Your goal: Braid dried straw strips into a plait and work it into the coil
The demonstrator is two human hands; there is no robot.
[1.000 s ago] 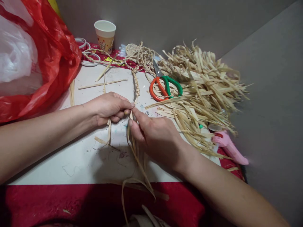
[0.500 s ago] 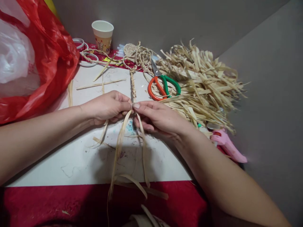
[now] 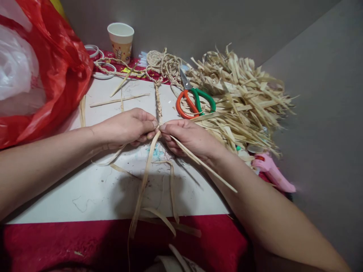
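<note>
Meeting at the near end of the braid [image 3: 158, 104], in the head view, both hands are pinched narrow: the left hand [image 3: 133, 126] grips it between thumb and fingers, and the right hand [image 3: 188, 138] closes on it just beside, though which strand each fingertip holds is too small to tell. The braid lies over the white board [image 3: 70, 181], running back from the fingers to the tangled cord [image 3: 171, 67]. That stretch looks plaited already, and the coil [image 3: 154, 57] there suggests plenty is done. Below the fingers a flat strip [image 3: 146, 172] hangs loose and a thin strip [image 3: 208, 166] slants over the right wrist, both unplaited. The pile [image 3: 241, 87] of dry strips beyond the scissors [image 3: 195, 100] appears unworked.
</note>
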